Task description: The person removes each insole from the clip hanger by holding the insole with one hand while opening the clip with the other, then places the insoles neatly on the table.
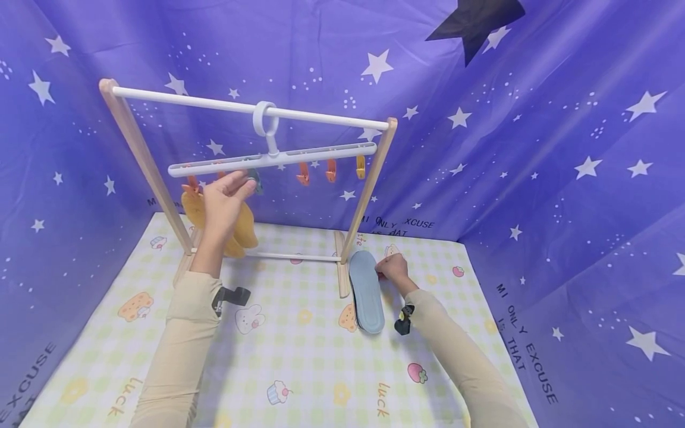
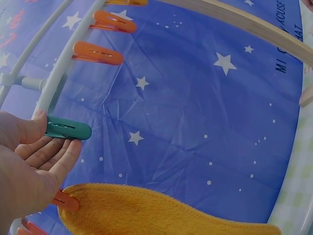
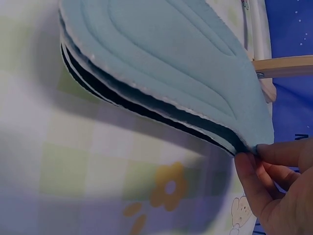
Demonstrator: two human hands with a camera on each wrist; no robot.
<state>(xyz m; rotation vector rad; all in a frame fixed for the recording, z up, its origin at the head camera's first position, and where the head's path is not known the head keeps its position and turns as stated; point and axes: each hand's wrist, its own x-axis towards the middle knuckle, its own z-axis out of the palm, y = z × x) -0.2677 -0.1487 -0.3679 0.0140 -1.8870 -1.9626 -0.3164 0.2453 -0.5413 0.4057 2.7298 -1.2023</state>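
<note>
In the head view, my left hand (image 1: 223,199) is up at the hanger (image 1: 316,156), its thumb and fingers on a teal clothespin (image 2: 68,128). Beside it, yellow insoles (image 1: 246,226) hang from orange clothespins (image 2: 66,200), partly behind that hand. My right hand (image 1: 394,268) pinches the edge of a light blue insole (image 1: 366,291). The right wrist view shows thumb and forefinger at the rim of this insole (image 3: 166,63), with a second, dark-edged layer (image 3: 127,105) lying just beneath it.
A wooden rack with a white top bar (image 1: 187,100) carries the hanger by its ring (image 1: 260,119). Two orange clothespins (image 1: 331,171) and a yellow clothespin (image 1: 361,167) hang bare on the right half. A checked cloth (image 1: 305,362) covers the table; a purple star-printed curtain (image 1: 535,119) stands behind.
</note>
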